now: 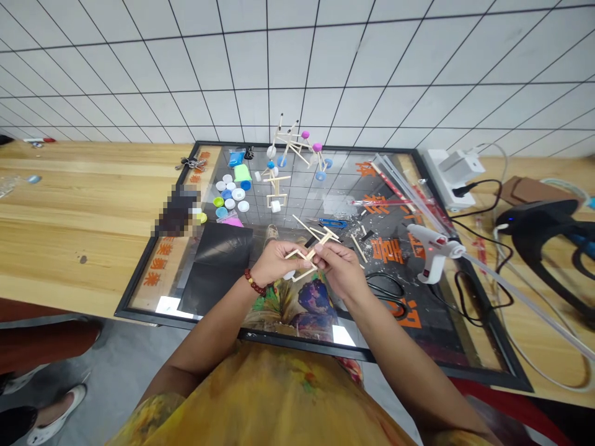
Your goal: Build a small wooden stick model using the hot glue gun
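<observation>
In the head view, the left hand (274,261) and the right hand (341,265) meet over the near middle of a framed glass panel (297,316), which lies on a pale wood-grained desk (83,229). Between them is an angular frame of thin pale sticks (320,243), its straight pieces crossing and jutting out at several slants. The left grip is closed to a pinch, thumb and fingers on the frame's left part; the right grip is likewise pinched on its middle. A bracelet of round, glossy dark-red beads (255,283) circles the left wrist.

Just beyond the hands lies a blue-handled cutter (332,223), near white crumbs and loose sticks (359,249). Farther back stand spindly stick figures (292,144) with rounded pink, white and blue pieces. To their left is a cluster of round plastic caps (238,194), white, blue and yellow-green, and nearer, a flat sheet of matte black material (216,266). On the right are black-handled scissors (385,286), a smooth white glue gun (432,251) and long, clear, shiny rods (404,186). Pale square tiles with dark grout lines cover the wall (297,62).
</observation>
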`<state>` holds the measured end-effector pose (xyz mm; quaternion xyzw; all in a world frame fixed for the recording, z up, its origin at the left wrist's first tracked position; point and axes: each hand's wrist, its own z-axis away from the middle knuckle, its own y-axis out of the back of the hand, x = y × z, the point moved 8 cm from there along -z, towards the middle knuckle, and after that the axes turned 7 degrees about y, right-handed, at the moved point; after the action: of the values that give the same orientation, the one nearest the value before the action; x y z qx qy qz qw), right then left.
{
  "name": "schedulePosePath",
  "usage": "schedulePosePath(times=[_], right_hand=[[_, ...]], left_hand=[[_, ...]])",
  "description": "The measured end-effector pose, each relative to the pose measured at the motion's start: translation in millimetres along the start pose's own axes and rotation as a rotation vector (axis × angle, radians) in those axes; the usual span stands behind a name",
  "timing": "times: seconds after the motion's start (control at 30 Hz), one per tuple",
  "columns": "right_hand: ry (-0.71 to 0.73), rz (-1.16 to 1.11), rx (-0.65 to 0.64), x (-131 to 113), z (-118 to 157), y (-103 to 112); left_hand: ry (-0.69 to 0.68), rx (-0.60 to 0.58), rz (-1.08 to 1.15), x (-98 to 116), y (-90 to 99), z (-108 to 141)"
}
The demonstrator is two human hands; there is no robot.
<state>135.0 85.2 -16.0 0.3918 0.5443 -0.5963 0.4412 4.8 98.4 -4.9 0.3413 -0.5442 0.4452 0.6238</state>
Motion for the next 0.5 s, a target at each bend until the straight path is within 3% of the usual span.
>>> schedulePosePath(times=[0.23, 0.33, 0.4, 0.5], right_hand=[[0.094, 0.048, 0.122, -12, -4, 12], [0.105, 0.004, 0.17, -14, -6, 19], [0.119, 0.002, 0.2, -15, -7, 23], [0.165, 0.043, 0.237, -18, -6, 26]], left_hand=[[0.208, 0.025, 0.359, -13, 6.2, 0], [0.245, 0.038, 0.389, -15, 10.8, 0], [0.151, 0.085, 0.262, -8, 15.4, 1], [-0.15, 0.224, -0.162, 15, 16.5, 7]])
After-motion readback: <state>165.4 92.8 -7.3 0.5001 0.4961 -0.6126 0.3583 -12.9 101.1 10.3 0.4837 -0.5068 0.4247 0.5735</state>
